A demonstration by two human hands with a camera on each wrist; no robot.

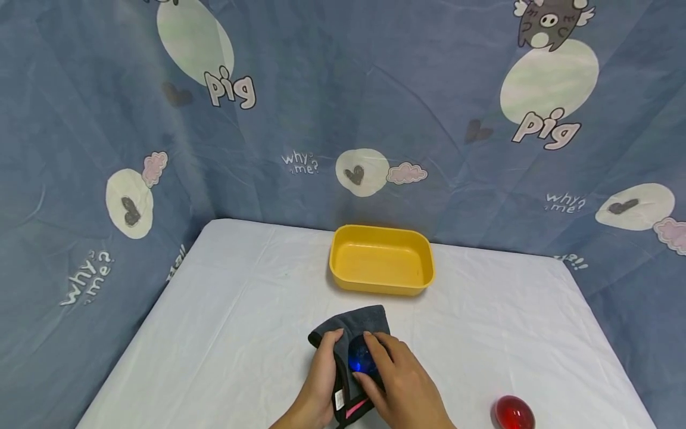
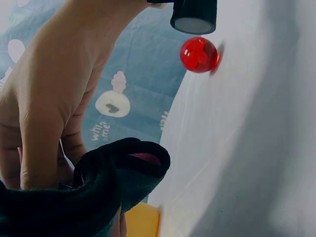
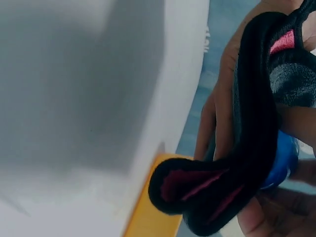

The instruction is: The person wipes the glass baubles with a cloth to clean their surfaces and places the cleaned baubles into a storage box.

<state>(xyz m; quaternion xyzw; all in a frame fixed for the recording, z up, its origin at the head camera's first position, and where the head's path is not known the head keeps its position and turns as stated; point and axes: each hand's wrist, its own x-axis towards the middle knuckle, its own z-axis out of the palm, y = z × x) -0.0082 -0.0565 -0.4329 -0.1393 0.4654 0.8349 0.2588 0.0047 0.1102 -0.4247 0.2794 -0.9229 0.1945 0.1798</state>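
Observation:
A dark grey cloth (image 1: 370, 319) with black edging and a pink underside is draped over my left hand (image 1: 321, 372), which grips it from the left with the thumb on top. Against the cloth sits a shiny blue ball (image 1: 360, 356). My right hand (image 1: 402, 381) pinches this ball between thumb and fingers from the right. In the right wrist view, part of the blue ball (image 3: 284, 160) shows behind the folded cloth (image 3: 254, 108). The left wrist view shows the left hand (image 2: 47, 103) holding the bunched cloth (image 2: 118, 173).
A clear red ball (image 1: 514, 412) lies on the white-covered table (image 1: 241, 333) at the front right. Behind the hands stands a yellow rectangular tub (image 1: 382, 288) near the table's far edge. A blue printed curtain (image 1: 300, 107) hangs around the table.

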